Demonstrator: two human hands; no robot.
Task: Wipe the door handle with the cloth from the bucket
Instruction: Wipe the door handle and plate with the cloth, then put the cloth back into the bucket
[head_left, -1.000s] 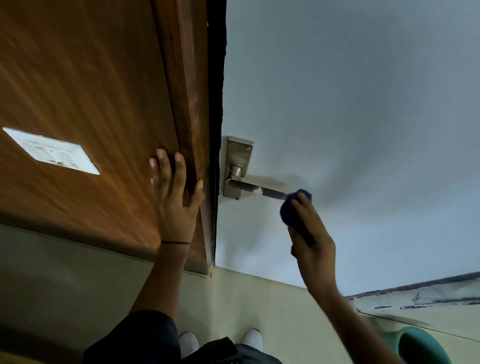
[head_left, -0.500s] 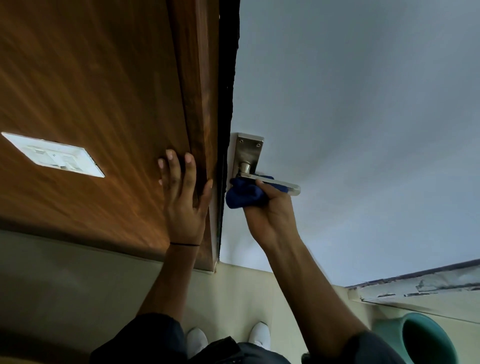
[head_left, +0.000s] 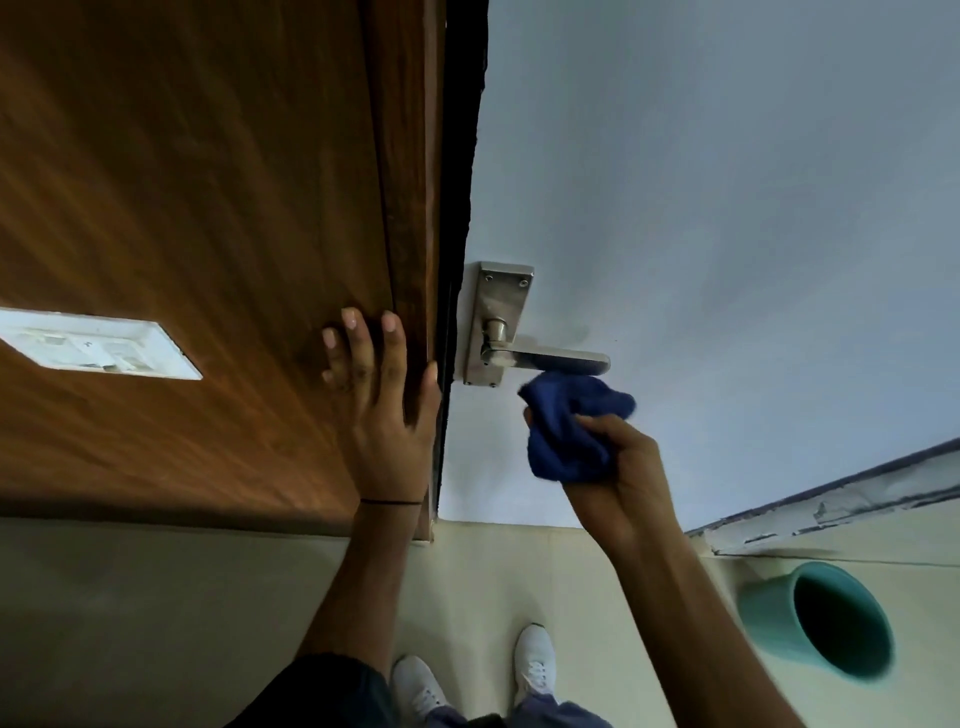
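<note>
A silver lever door handle (head_left: 550, 360) on a metal backplate (head_left: 500, 306) sticks out from the pale grey door (head_left: 727, 234). A bunched dark blue cloth (head_left: 569, 426) is clutched in my right hand (head_left: 618, 478), just below the lever; its upper edge reaches the lever's underside, contact unclear. My left hand (head_left: 382, 410) lies flat, fingers spread, on the brown wooden panel (head_left: 208, 208) beside the door edge. The teal bucket (head_left: 821, 621) stands on the floor at the lower right, its inside dark.
A white switch plate (head_left: 98, 345) is set in the wooden panel at the left. My white shoes (head_left: 535, 657) stand on the cream tiled floor below the handle. A worn threshold strip (head_left: 831, 504) runs along the door's base at the right.
My right hand has come off the lever's base and dropped down and to the right with the cloth, leaving the whole lever uncovered. My left hand has stayed on the panel.
</note>
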